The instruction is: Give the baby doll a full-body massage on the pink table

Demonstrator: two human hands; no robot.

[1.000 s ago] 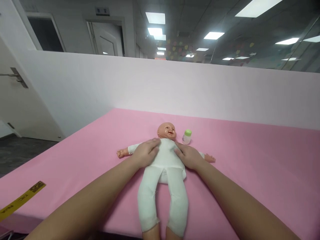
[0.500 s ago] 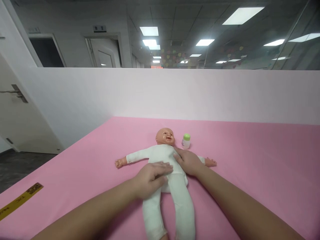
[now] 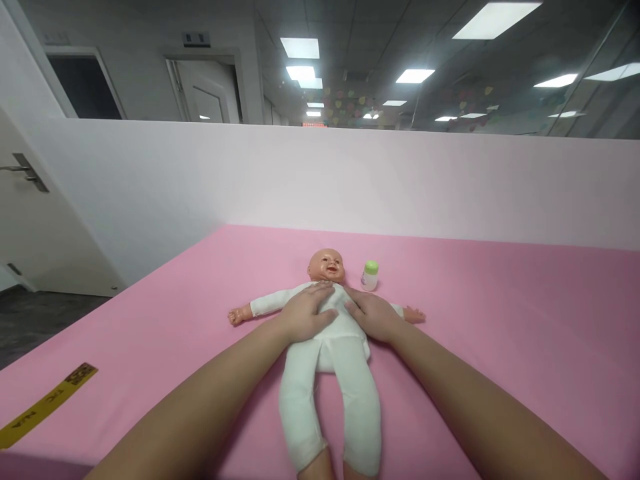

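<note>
A baby doll (image 3: 327,347) in a white suit lies on its back on the pink table cover (image 3: 500,320), head away from me. My left hand (image 3: 306,311) rests flat on its chest, fingers stretched toward the neck. My right hand (image 3: 373,313) lies flat on the doll's right side by the shoulder, fingers together and pointing left. Neither hand holds anything. A small bottle with a green cap (image 3: 370,275) stands just right of the doll's head.
A low white partition wall (image 3: 350,173) runs along the far edge of the table. A yellow tape strip (image 3: 45,403) lies at the front left corner. A door with a handle (image 3: 25,172) is at the left.
My left hand slid down from the doll's chest to its belly, then back up to the chest. My right hand stayed by the doll's shoulder.
</note>
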